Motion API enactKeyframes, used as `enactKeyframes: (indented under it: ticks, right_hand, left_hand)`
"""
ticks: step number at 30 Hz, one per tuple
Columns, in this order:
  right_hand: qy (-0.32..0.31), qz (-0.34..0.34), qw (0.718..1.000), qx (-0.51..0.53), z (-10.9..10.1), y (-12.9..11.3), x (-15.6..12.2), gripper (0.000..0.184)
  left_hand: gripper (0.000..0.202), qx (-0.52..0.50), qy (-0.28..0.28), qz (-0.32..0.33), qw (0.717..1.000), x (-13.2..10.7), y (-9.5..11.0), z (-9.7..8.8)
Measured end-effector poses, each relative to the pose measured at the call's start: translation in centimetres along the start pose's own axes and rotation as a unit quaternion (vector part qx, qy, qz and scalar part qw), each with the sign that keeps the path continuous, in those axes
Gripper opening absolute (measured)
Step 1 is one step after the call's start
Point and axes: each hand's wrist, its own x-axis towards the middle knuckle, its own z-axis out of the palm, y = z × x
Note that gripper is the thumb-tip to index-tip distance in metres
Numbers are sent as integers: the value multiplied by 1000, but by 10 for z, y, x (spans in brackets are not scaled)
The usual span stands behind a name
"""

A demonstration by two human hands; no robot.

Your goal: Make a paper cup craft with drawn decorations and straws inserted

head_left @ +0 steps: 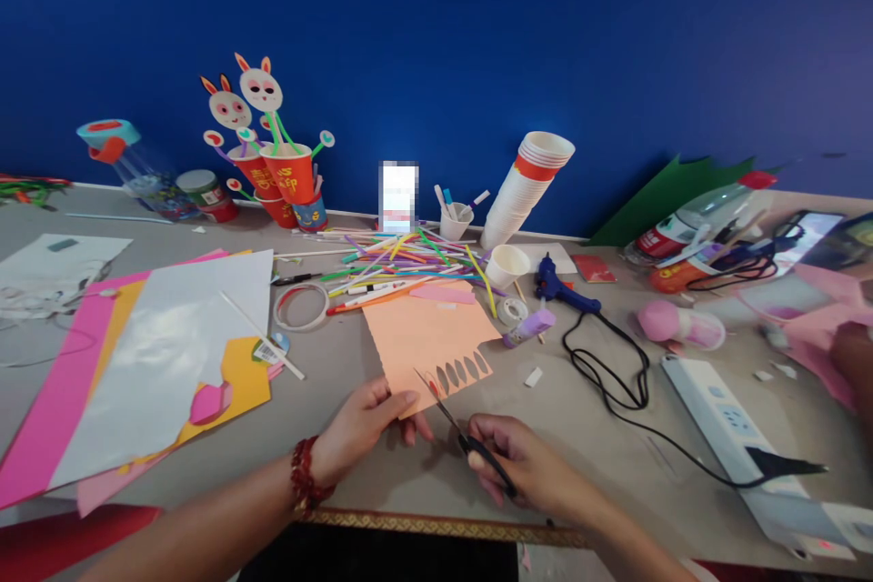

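Note:
My left hand [382, 418] pinches the lower left corner of a peach-orange sheet of paper [423, 327], thumb on top. Several petal-shaped holes run along the sheet's near edge. In my right hand [511, 455] is a pair of black-handled scissors [477, 449], its fingers around the handles. The scissor blades lie at the near edge of the sheet, beside the leftmost holes; whether they are parted is hard to make out. A heap of coloured pipe cleaners [409, 256] lies just behind the sheet.
Stacked coloured sheets [164, 336] lie at left. Rabbit-decorated cups [290, 173] and tilted paper cups [525, 186] stand behind. A blue glue gun [563, 289], its cable, and a power strip [729, 436] occupy the right. Another person's hand [852, 359] holds pink paper [818, 350] at far right.

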Motion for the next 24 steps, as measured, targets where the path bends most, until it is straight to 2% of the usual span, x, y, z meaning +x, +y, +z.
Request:
enactKeyframes:
  ticks: [15, 24]
  right_hand:
    - [1, -3, 999, 34, 3, 4, 2, 36]
    - [5, -12, 999, 38, 3, 5, 4, 45]
  left_hand:
    - [34, -6, 10, -9, 1000, 0, 3, 3]
    - [35, -8, 16, -13, 1000, -1, 7, 4]
